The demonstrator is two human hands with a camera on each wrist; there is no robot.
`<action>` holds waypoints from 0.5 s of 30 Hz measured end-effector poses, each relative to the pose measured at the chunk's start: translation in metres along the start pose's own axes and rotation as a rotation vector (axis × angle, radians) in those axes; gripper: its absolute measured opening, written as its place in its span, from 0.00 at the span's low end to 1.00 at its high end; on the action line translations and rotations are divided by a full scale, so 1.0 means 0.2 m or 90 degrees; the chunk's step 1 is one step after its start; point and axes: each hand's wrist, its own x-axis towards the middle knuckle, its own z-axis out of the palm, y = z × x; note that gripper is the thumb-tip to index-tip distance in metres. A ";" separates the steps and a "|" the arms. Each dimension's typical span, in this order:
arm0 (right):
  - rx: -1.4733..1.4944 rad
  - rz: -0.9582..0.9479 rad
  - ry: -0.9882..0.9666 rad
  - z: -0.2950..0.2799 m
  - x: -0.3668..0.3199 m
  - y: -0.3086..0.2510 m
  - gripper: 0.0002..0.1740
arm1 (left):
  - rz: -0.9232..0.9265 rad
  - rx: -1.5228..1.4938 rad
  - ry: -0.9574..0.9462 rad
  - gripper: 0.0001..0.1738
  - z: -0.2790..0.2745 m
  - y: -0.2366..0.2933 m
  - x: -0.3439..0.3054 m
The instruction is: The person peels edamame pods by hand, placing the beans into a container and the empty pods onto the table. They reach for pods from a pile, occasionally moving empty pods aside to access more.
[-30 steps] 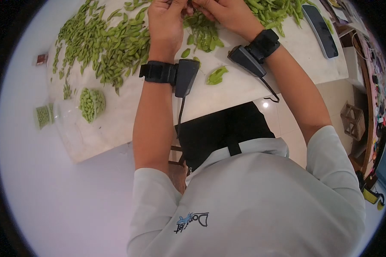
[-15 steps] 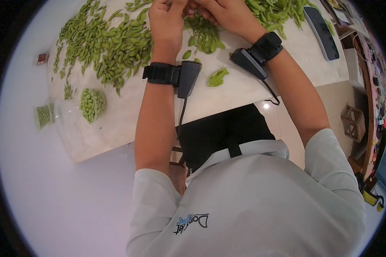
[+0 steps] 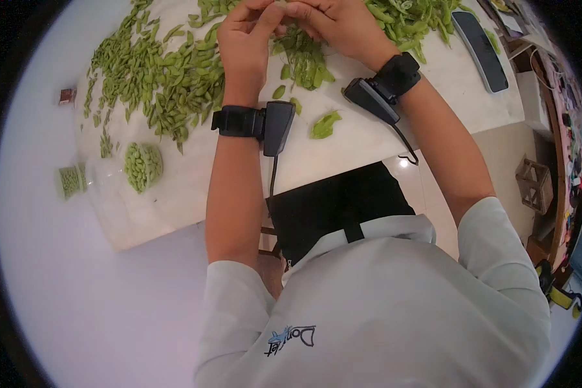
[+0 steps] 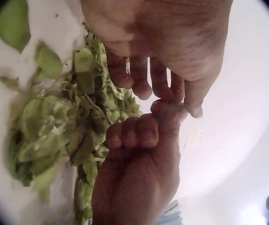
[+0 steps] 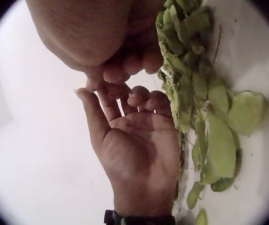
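My left hand (image 3: 244, 45) and right hand (image 3: 349, 31) meet at the top edge of the head view, above the table. Between their fingertips a small pale green soybean pod (image 3: 280, 3) shows, pinched from both sides. Fingers hide most of it in both wrist views. In the left wrist view the right hand (image 4: 139, 183) has its fingers curled in, thumb and forefinger against the left fingertips. The left hand (image 5: 141, 145) turns its palm to the right wrist view, thumb extended to the contact point. Beneath both hands lies a heap of flattened pods (image 3: 307, 61).
A broad spread of pods (image 3: 161, 77) covers the table's left, and another pile (image 3: 414, 22) sits right of the right hand. Shelled beans (image 3: 142, 168) fill a clear container near the left edge. A phone (image 3: 482, 52) lies far right. Loose pods (image 3: 325, 125) rest near the front edge.
Both hands stand slightly lower in the head view, and a pale green bit now shows between the fingertips. The piles of pods look the same.
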 end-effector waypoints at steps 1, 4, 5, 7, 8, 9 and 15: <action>-0.025 -0.016 0.002 0.00 0.00 0.01 0.15 | 0.015 -0.047 -0.012 0.09 -0.04 -0.05 0.01; -0.069 -0.071 0.016 0.01 0.01 0.02 0.14 | 0.029 -0.087 -0.021 0.09 -0.08 -0.12 0.02; -0.078 -0.090 0.022 0.01 0.00 0.02 0.14 | 0.028 -0.082 -0.021 0.09 -0.09 -0.13 0.02; -0.092 -0.066 0.005 0.00 -0.01 0.01 0.14 | -0.027 -0.103 -0.017 0.09 -0.10 -0.12 0.01; -0.101 -0.057 -0.004 -0.01 -0.01 0.01 0.13 | -0.050 -0.112 -0.015 0.09 -0.11 -0.11 0.01; -0.090 -0.071 0.011 0.00 -0.01 0.01 0.14 | -0.046 -0.099 -0.013 0.09 -0.09 -0.08 0.01; -0.207 -0.123 0.043 0.03 0.00 0.12 0.16 | -0.014 -0.017 0.006 0.10 -0.04 -0.01 0.00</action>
